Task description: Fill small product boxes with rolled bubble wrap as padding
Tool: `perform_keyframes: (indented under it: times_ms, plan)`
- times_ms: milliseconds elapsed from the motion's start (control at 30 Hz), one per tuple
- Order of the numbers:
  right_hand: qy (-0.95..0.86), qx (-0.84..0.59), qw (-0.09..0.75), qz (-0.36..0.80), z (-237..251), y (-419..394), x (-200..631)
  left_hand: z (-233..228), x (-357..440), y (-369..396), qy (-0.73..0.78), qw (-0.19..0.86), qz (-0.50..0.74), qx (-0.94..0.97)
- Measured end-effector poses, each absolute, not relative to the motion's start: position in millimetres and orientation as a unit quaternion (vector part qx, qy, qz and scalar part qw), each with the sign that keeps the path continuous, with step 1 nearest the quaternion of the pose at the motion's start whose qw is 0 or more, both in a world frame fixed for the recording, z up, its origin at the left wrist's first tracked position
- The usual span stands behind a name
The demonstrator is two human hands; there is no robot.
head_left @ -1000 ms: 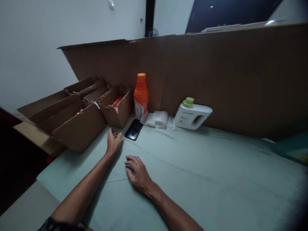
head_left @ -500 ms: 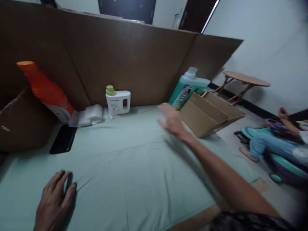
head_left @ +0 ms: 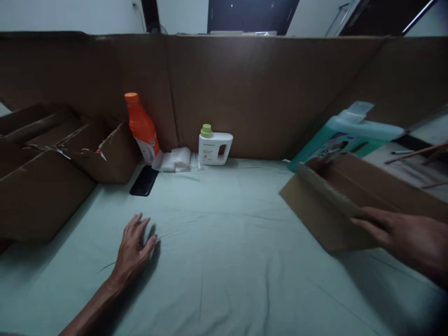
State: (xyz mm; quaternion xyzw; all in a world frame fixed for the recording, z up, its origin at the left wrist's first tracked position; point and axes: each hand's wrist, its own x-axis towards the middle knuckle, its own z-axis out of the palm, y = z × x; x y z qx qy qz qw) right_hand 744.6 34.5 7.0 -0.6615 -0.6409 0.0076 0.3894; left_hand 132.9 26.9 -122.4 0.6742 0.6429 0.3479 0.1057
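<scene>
My right hand grips the near edge of a small open-topped cardboard box at the right. The thumb and fingers close over the wall, and the box leans at an angle on the pale green sheet. Its inside is mostly hidden from me. Just behind it, partly covered, leans a big bottle of teal liquid with a clear cap. On the left, my left hand rests on the sheet with its fingers loosely apart, holding nothing. A dark phone lies beyond its fingertips.
A tall cardboard panel stands along the back. Before it are an orange bottle, clear plastic packets and a white jug with a green cap. Larger open cardboard boxes take up the left side.
My right hand has gone from reaching in the air beside the box to gripping its edge; the box has shifted and tilted. The view has swung left. My left hand stays on the sheet.
</scene>
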Motion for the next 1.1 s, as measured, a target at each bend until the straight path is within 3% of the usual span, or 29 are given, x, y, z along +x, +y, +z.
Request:
perform_keyframes:
  times_ms: [67, 167, 300, 400, 567, 667, 900, 1100]
  plan:
    - [-0.702, -0.666, 0.250, -0.028, 14.7, 10.2, 687.5, -112.1, 152.6, 25.5, 0.609, 0.143, 0.365, 0.690]
    - [-0.777, -0.588, 0.219, 0.047, 36.0, -20.8, 606.8, -95.1, 180.1, 19.5, 0.561, 0.200, 0.384, 0.706]
    - [-0.796, -0.531, 0.286, 0.047, 48.9, -49.4, 566.6, -76.6, 193.5, 6.0, 0.534, 0.273, 0.380, 0.703]
    - [-0.749, -0.569, 0.334, 0.067, 27.8, -57.5, 576.2, -72.1, 186.1, -3.9, 0.548, 0.307, 0.371, 0.684]
    - [-0.708, -0.614, 0.273, 0.217, -48.5, -51.0, 552.9, -87.3, 175.9, -23.9, 0.583, 0.307, 0.399, 0.638]
    - [-0.685, -0.603, 0.278, 0.301, -80.8, -36.4, 518.1, -97.0, 184.9, -25.6, 0.570, 0.305, 0.417, 0.639]
    - [-0.592, -0.670, 0.341, 0.289, -79.1, 40.4, 490.1, -92.6, 208.2, 51.2, 0.551, 0.327, 0.426, 0.639]
    - [-0.575, -0.658, 0.396, 0.282, -108.7, 48.3, 515.1, -87.4, 171.3, 117.3, 0.561, 0.231, 0.368, 0.705]
